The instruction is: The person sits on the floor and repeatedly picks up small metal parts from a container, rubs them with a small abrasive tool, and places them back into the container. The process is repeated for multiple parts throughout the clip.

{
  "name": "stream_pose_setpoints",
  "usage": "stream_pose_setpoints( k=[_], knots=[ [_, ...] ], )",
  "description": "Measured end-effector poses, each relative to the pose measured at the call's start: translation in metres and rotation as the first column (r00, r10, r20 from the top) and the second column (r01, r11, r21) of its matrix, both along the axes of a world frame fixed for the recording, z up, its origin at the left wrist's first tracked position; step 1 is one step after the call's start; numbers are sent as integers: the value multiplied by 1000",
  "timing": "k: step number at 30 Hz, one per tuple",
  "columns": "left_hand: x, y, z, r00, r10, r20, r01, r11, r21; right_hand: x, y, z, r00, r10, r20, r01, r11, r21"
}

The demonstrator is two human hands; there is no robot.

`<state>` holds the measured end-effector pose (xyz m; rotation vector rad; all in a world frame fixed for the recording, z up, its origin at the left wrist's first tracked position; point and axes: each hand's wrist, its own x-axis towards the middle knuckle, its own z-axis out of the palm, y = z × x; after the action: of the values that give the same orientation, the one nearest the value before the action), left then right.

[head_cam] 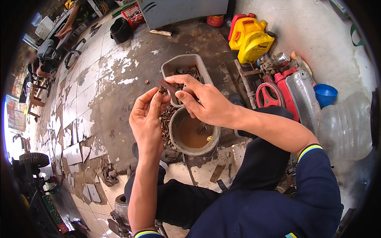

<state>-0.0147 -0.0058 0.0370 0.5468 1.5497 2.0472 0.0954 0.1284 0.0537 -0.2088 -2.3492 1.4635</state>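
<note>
Between the fingertips of my left hand [148, 114] is a small dark part [162, 89], too small to identify. My right hand [205, 99] grips a flat reddish-brown bar [168, 85], its far end close to or touching that part. Beneath my right hand stands a grey plastic tub [205, 67] with dark metal parts inside. Nearer to me is a round bucket [173, 135] of murky brown water [190, 134], with a small yellow thing in it. Many small rusty pieces [167, 119] lie on the floor left of the bucket.
Yellow jugs [253, 44], a red-and-grey machine part [302, 89], a blue bowl [325, 94] and a large clear plastic bottle [345, 128] stand at the right. Broken tiles [73, 153] cover the left floor. A metal cylinder [121, 205] is by my left knee. Other people are at the far left.
</note>
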Motion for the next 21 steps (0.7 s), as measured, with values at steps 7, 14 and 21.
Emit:
stream_pose_setpoints(
  k=[7,14,21],
  knots=[
    [16,3,-5,998,-54,17,54,999,-3,-8,1,-17,974,-26,-227,80,969,235],
    [8,3,-7,1000,10,9,-10,1000,-4,-7,-6,-14,969,-65,-238,138,942,304],
    [6,4,0,1000,20,-14,-20,999,-46,-9,-3,-13,957,-82,-279,178,923,341]
  ],
)
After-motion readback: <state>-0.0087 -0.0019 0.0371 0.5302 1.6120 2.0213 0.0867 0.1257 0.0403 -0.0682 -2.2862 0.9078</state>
